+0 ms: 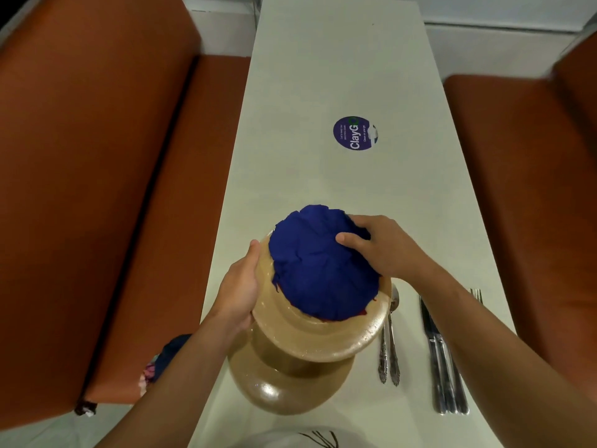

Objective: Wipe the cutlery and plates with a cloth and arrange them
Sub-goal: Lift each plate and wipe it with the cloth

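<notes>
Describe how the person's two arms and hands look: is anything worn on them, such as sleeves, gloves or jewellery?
Both forearms are bare as far as the picture shows them, with no sleeves in view. The left hand and the right hand wear no gloves. No watch, bracelet or ring can be seen on the wrists or fingers. No markings show on either arm.

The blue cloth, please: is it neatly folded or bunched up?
Bunched up: the blue cloth lies crumpled in creases on the plate under the right hand.
</notes>
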Tool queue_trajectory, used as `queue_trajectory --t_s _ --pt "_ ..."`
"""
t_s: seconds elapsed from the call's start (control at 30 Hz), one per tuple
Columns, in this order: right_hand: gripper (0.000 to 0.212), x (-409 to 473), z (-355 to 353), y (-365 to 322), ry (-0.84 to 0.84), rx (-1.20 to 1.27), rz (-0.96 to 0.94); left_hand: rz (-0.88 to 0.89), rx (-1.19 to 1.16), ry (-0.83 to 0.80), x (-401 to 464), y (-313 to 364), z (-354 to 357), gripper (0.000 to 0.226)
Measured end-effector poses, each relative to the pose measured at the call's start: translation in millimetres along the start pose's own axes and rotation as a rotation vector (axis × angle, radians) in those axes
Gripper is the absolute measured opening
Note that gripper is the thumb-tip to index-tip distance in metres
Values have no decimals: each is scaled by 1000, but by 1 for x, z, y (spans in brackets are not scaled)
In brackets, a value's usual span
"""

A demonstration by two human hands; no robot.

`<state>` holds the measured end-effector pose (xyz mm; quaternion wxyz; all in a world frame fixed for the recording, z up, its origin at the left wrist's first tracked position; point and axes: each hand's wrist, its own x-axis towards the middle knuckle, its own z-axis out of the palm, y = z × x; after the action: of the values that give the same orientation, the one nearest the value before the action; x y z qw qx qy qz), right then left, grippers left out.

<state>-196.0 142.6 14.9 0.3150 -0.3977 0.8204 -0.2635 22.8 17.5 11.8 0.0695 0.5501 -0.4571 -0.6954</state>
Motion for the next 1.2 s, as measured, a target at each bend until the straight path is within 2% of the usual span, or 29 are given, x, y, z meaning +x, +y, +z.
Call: queue_trajectory --t_s 0.1,0.23,0.4,0.5,0.6,0.7,0.77,0.83,0.93,1.07,1.2 --pt "40 -1 0 4 132 -10 29 -20 49 28 3 -5 -5 60" --pt "34 -3 -13 -1 328 61 47 -21 32 44 3 -10 -10 57" --pt "22 -23 -19 -31 468 207 -193 -42 -40 80 6 -11 -6 49" --pt "20 -38 -12 -47 435 160 -375 -51 -88 85 7 -11 -2 47" --pt "22 -51 10 -45 341 -163 -565 -52 -135 70 6 -7 1 50" --pt "31 -60 42 -32 75 -462 -652 -41 -165 47 8 -6 2 48" --pt "44 -68 50 -31 -111 -499 -591 -31 -165 34 8 -7 1 51" --pt "58 -73 48 -31 -220 -412 -473 -26 -160 23 8 -9 0 55" --pt "67 -68 55 -34 -69 -351 -385 -24 -150 -6 8 -12 1 58" --pt "74 -38 84 -30 16 -594 -323 -18 -157 -60 0 -8 8 55" --pt "81 -4 88 -28 203 -537 14 27 -124 -106 -4 -6 14 57"
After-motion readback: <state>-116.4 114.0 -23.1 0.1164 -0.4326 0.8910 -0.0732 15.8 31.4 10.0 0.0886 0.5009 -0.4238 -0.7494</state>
